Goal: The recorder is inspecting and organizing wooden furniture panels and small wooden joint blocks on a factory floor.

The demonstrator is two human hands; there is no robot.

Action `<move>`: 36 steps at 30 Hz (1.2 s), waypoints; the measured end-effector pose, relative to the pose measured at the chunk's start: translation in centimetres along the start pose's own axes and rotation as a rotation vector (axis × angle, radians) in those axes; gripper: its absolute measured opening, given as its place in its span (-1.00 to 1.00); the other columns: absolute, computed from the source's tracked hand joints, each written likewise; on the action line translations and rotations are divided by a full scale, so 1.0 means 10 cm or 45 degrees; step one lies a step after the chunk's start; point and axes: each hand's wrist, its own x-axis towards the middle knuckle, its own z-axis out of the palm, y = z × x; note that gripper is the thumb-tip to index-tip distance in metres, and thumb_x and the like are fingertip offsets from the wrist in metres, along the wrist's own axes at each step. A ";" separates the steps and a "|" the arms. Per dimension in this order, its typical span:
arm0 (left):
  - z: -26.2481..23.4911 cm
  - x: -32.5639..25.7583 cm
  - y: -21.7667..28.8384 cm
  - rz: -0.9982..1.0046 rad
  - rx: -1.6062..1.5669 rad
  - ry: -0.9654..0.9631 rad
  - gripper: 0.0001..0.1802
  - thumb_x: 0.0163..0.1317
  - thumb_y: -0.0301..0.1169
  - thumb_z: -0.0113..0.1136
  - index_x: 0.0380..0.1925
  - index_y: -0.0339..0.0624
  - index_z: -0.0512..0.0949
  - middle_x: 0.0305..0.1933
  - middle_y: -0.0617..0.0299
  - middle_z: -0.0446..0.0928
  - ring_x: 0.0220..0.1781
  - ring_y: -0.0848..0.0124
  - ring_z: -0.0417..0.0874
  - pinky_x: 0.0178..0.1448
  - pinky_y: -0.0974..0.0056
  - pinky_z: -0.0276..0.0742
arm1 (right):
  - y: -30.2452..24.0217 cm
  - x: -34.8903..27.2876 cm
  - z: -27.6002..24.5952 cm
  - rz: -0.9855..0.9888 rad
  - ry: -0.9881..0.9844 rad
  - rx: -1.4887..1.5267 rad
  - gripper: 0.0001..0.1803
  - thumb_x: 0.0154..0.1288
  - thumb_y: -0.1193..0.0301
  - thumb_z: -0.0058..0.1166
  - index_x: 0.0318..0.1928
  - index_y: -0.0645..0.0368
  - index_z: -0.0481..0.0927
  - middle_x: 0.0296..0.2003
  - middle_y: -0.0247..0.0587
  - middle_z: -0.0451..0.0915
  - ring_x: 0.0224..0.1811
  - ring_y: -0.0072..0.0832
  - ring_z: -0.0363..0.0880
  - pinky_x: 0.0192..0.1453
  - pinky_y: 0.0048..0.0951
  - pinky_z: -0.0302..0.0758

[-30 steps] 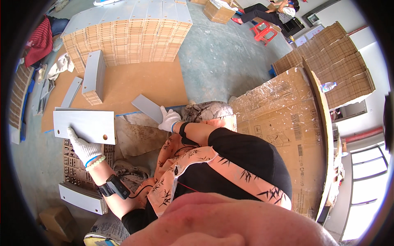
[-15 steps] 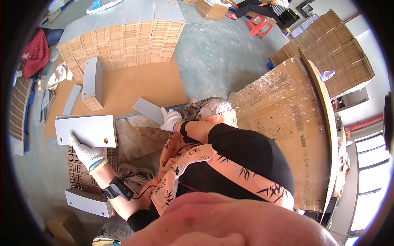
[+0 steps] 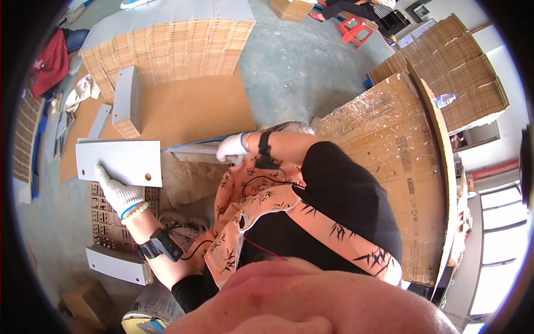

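My left hand (image 3: 119, 192), in a white knitted glove, grips a pale grey panel (image 3: 125, 158) with a round hole near each lower corner. The thumb lies on its face; the fingers are hidden underneath. Behind its top edge a second panel's edge shows. My right hand (image 3: 233, 148), gloved too, is closed at the end of another grey panel (image 3: 192, 149), which is tilted so that it looks narrow; the fingertips are out of sight. Below the left panel stands a brown block (image 3: 114, 222) full of holes, with a short stack of grey panels (image 3: 115, 266) nearer me.
Tall rows of stacked panels (image 3: 167, 50) stand at the back on brown cardboard (image 3: 189, 106). A smaller upright stack (image 3: 127, 103) and a loose panel (image 3: 100, 121) lie before them. A large carton (image 3: 367, 167) rises on my right. Another person's red sleeve (image 3: 51, 64) shows far left.
My right hand has turned and moved slightly nearer the rear, tipping its panel from face-up to nearly edge-on. The left panel has risen slightly in view, with my left hand still on it.
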 end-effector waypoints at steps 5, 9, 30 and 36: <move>0.19 -0.07 -0.02 0.029 -0.012 -0.076 -0.37 0.39 -0.02 0.16 0.33 -0.12 0.36 0.31 0.11 0.48 0.28 0.11 0.53 0.34 -0.13 0.47 | 0.17 0.27 -0.21 -0.686 -0.405 -0.057 -0.67 0.19 0.42 0.24 -0.03 0.24 0.63 0.00 0.08 0.59 -0.02 -0.05 0.62 -0.08 -0.06 0.68; 0.25 -0.25 0.02 0.024 -0.089 -0.129 -0.38 0.40 -0.03 0.15 0.32 -0.16 0.37 0.28 0.09 0.50 0.24 0.11 0.57 0.28 -0.12 0.52 | -0.62 -0.14 0.01 -0.577 -0.688 0.742 -0.64 0.28 0.46 0.20 0.05 0.35 0.55 -0.09 0.04 0.63 -0.05 -0.14 0.69 -0.21 -0.27 0.73; 0.39 -1.00 0.06 0.413 -0.292 -0.281 -0.42 0.36 -0.06 0.23 0.15 -0.34 0.50 0.10 0.01 0.61 0.07 0.30 0.63 0.15 0.23 0.54 | -3.02 -0.42 2.44 -0.911 -0.874 -0.025 -0.63 0.45 0.08 0.14 -0.10 0.14 0.49 -0.39 -0.08 0.62 -0.58 -0.58 0.49 -0.59 -0.53 0.38; 0.34 -0.96 0.16 0.451 -0.496 -0.197 -0.36 0.34 -0.06 0.26 0.18 -0.39 0.45 0.06 0.03 0.60 0.03 0.31 0.62 0.13 0.21 0.55 | -2.88 -0.31 2.70 -0.602 -1.160 0.100 -0.69 0.48 0.34 0.10 -0.07 0.33 0.35 -0.29 0.23 0.60 -0.48 -0.30 0.62 -0.45 -0.30 0.65</move>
